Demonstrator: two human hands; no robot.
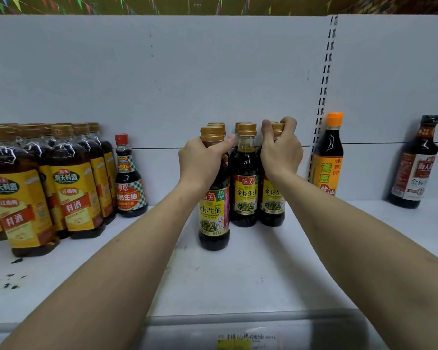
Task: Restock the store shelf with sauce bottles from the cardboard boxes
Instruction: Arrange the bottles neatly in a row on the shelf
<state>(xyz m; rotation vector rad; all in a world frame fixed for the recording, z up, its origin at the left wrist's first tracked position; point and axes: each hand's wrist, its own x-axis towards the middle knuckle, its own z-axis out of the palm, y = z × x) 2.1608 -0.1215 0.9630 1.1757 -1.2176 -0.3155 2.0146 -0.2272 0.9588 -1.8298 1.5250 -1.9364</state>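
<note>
We grip two gold-capped sauce bottles by their necks, our left hand (202, 160) wrapped round the front bottle (214, 215) and our right hand (280, 152) pinching the cap end of the right-hand bottle (272, 200), both upright on the white shelf (238, 274). Held high, we judge, they can be nudged into rows beside the middle bottle (245, 193), labels facing out; the cardboard boxes are out of view.

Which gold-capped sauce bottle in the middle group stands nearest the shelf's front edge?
The leftmost bottle, its neck gripped by the left hand; the rest stand further back, the rightmost bottle in the right hand.
</note>
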